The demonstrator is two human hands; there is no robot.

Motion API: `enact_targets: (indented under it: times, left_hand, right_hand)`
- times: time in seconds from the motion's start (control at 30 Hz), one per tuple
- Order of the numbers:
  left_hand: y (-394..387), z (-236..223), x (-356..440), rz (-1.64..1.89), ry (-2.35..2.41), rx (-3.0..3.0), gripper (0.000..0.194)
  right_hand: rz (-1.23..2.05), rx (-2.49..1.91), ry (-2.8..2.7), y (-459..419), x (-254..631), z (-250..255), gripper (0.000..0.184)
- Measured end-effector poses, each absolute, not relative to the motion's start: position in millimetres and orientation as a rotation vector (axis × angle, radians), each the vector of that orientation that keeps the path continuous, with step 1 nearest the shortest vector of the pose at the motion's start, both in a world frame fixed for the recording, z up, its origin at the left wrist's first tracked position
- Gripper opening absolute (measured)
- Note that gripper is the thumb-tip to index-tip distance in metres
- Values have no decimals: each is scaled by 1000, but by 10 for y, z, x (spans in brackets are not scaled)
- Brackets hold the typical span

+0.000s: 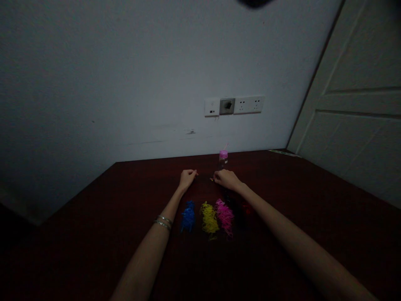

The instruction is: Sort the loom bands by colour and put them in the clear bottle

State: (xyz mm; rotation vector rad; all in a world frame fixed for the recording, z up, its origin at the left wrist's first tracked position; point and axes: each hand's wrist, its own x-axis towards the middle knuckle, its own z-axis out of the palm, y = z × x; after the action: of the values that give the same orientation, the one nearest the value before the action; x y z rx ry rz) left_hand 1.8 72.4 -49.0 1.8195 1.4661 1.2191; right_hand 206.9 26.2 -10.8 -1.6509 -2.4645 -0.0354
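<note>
On dark-red tabletop, blue strand heap, yellow strand heap and pink strand heap lie this side of left hand and right hand. Fingers curled; cannot tell whether gripping.

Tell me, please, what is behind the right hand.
A container with a pink top stands behind the right hand. Its base, dim and seemingly covered by the hand, cannot be made out.

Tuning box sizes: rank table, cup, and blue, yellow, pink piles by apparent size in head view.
1. Table
2. Yellow pile and pink pile: too alike to rank
3. Blue pile
4. Cup, standing farther from the camera
</note>
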Motion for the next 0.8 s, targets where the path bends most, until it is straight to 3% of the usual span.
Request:
enact_targets:
  times: [0.3,0.8]
  left_hand:
    - [740,-505,5,1230,1461,1798,36]
    - [730,-506,-10,1219,1477,1823,35]
  right_hand:
    - [78,-1557,-2385,211,2182,-37,16]
    - [771,-1164,-2548,-100,2252,-11,18]
